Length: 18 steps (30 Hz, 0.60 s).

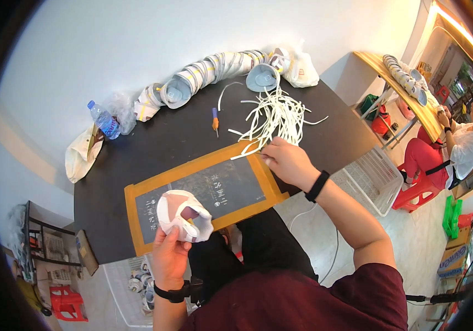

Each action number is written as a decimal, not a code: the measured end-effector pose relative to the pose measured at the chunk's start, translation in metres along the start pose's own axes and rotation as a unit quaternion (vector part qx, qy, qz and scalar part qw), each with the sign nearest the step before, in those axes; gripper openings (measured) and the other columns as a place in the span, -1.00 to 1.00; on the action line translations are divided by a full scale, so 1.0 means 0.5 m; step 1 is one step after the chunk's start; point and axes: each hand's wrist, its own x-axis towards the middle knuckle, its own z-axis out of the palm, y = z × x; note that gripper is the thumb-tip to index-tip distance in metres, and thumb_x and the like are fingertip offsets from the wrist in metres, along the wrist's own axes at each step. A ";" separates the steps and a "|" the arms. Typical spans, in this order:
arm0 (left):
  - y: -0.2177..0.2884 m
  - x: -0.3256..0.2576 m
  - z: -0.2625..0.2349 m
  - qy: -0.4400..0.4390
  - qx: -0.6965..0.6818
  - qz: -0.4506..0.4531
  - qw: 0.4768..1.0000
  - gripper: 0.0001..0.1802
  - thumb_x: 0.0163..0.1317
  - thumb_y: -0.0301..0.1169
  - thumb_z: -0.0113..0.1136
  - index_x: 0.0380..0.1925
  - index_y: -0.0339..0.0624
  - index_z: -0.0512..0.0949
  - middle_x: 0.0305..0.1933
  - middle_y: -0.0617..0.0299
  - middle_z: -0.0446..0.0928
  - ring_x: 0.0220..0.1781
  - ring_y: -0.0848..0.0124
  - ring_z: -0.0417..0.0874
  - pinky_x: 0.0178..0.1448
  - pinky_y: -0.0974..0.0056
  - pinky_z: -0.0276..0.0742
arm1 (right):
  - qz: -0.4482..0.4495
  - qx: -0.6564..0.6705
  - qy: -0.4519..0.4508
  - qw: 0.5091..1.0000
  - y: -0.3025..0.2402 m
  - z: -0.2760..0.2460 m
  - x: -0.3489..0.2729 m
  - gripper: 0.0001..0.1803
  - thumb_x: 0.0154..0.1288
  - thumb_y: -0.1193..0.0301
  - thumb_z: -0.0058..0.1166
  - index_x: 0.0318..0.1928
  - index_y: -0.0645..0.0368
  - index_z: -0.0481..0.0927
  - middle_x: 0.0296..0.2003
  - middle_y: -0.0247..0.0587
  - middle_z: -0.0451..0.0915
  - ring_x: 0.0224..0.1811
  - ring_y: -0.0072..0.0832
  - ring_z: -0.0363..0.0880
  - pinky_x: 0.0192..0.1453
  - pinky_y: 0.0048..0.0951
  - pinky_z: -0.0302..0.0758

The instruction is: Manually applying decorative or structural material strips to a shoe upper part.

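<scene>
My left hand (170, 255) is closed round the lower edge of a white and dusty-pink shoe upper (180, 203), holding it up over the near edge of the table. The upper's opening faces right. Farther right, my right hand (290, 161) reaches to the near side of a loose tangle of pale, flat strips (280, 113). Its thumb and fingers are pinched together on the end of one strip, partly hidden by the fingers. Beneath both hands lies a dark printed mat (242, 187) bordered with brown tape.
Along the wall, a curved row of nested shoe uppers (200, 74) lines the dark table (164, 143). An awl-like tool (215, 120), water bottle (103, 118) and plastic bags stand nearby. White crates (377, 179) flank the table. A co-worker (465, 140) sits at another bench, right.
</scene>
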 end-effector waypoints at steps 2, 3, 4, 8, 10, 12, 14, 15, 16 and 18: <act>-0.008 0.005 0.011 0.002 -0.012 -0.013 1.000 -0.74 0.36 -0.51 0.09 0.04 -0.15 0.49 -0.06 0.19 0.61 -0.18 0.43 0.63 -0.37 0.43 0.51 | 0.011 -0.016 -0.015 1.000 -0.002 0.036 0.033 -0.85 0.29 0.36 0.05 -0.20 0.10 0.62 -0.23 -0.17 0.51 -0.22 -0.17 0.59 -0.10 -0.22 0.55; -0.009 0.006 0.011 0.005 -0.013 -0.010 1.000 -0.74 0.36 -0.51 0.09 0.04 -0.15 0.49 -0.06 0.19 0.61 -0.18 0.43 0.63 -0.37 0.43 0.51 | 0.017 -0.030 -0.033 0.999 -0.011 0.049 0.052 -0.83 0.27 0.36 0.05 -0.18 0.09 0.61 -0.20 -0.14 0.52 -0.20 -0.14 0.60 -0.09 -0.20 0.56; -0.010 0.008 0.008 0.005 -0.007 -0.017 1.000 -0.70 0.36 -0.50 0.09 0.08 -0.13 0.46 -0.03 0.18 0.60 -0.18 0.42 0.64 -0.39 0.42 0.50 | 0.030 -0.042 -0.047 0.998 -0.032 0.050 0.065 -0.83 0.24 0.43 0.05 -0.17 0.14 0.59 -0.17 -0.06 0.52 -0.18 -0.10 0.62 -0.07 -0.16 0.56; -0.005 0.013 0.004 0.005 0.005 -0.035 0.999 -0.65 0.34 -0.50 0.10 0.12 -0.14 0.43 -0.02 0.14 0.60 -0.18 0.42 0.62 -0.40 0.41 0.47 | 0.049 -0.092 -0.085 0.991 -0.039 0.090 0.100 -0.80 0.16 0.55 0.03 -0.17 0.29 0.55 -0.15 0.09 0.52 -0.15 -0.02 0.64 -0.06 -0.13 0.57; -0.003 0.013 0.003 0.006 0.008 -0.037 0.999 -0.64 0.33 -0.50 0.10 0.13 -0.15 0.42 -0.02 0.13 0.60 -0.19 0.42 0.62 -0.39 0.41 0.46 | 0.036 -0.093 -0.099 0.990 -0.034 0.105 0.103 -0.79 0.15 0.56 0.03 -0.16 0.31 0.54 -0.15 0.11 0.52 -0.16 -0.02 0.64 -0.07 -0.13 0.58; -0.004 0.020 0.006 -0.022 0.010 -0.042 0.999 -0.62 0.31 -0.50 0.13 0.14 -0.18 0.42 -0.03 0.13 0.60 -0.19 0.42 0.61 -0.38 0.41 0.44 | 0.026 -0.105 -0.106 0.988 -0.029 0.115 0.101 -0.75 0.13 0.59 0.02 -0.13 0.36 0.50 -0.14 0.16 0.53 -0.18 0.00 0.64 -0.10 -0.12 0.59; -0.002 0.023 0.008 -0.022 0.003 -0.044 0.999 -0.61 0.31 -0.50 0.14 0.14 -0.19 0.42 -0.03 0.14 0.60 -0.19 0.43 0.61 -0.38 0.41 0.45 | 0.007 -0.101 -0.113 0.988 -0.036 0.116 0.092 -0.79 0.13 0.61 0.01 -0.18 0.36 0.46 -0.20 0.15 0.55 -0.17 0.00 0.64 -0.11 -0.15 0.59; -0.001 0.024 0.011 -0.032 -0.001 -0.049 0.998 -0.60 0.30 -0.50 0.15 0.14 -0.20 0.42 -0.03 0.15 0.60 -0.19 0.43 0.61 -0.37 0.41 0.45 | 0.007 -0.101 -0.117 0.988 -0.049 0.111 0.087 -0.82 0.13 0.61 0.01 -0.21 0.35 0.46 -0.22 0.13 0.56 -0.17 0.00 0.64 -0.11 -0.15 0.58; 0.000 0.024 0.012 -0.031 0.001 -0.050 0.998 -0.62 0.30 -0.50 0.17 0.12 -0.20 0.43 -0.04 0.16 0.60 -0.19 0.43 0.62 -0.38 0.42 0.44 | 0.002 -0.092 -0.117 0.989 -0.067 0.102 0.083 -0.86 0.15 0.60 -0.01 -0.24 0.35 0.44 -0.25 0.13 0.57 -0.18 0.01 0.64 -0.11 -0.15 0.58; -0.002 0.026 0.005 -0.027 -0.002 -0.049 0.998 -0.62 0.30 -0.50 0.17 0.12 -0.20 0.44 -0.03 0.16 0.60 -0.18 0.44 0.62 -0.38 0.43 0.43 | 0.006 -0.079 -0.122 0.989 -0.069 0.114 0.084 -0.86 0.17 0.59 -0.01 -0.23 0.33 0.45 -0.26 0.13 0.56 -0.17 0.01 0.63 -0.10 -0.14 0.57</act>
